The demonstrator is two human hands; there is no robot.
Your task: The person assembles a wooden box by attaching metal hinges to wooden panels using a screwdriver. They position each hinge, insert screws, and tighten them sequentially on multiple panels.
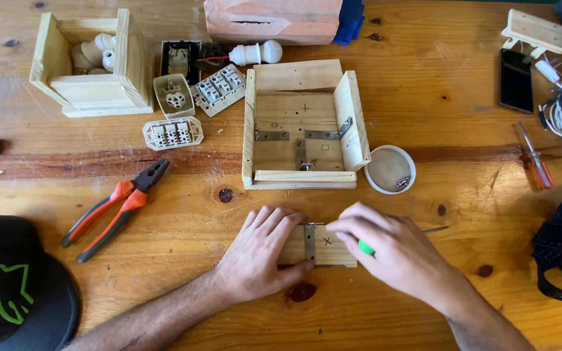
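Wood block point(330, 247) lies on the table point(424, 97), near edge, just near of the open wooden box point(300, 127). Left hand point(261, 253) lies flat on the block's left end, fingers extended beside the metal bracket point(309, 242). Right hand point(385, 250) covers its right end, fingers closed around a green-handled screwdriver point(367, 247), fingertips at the bracket.

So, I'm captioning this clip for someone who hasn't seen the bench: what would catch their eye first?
Probably the two hands at the near edge: the left hand presses a small wooden block flat while the right hand works a green-handled tool at its metal bracket. Just beyond sits an open wooden box with brackets inside. Red-handled pliers lie to the left.
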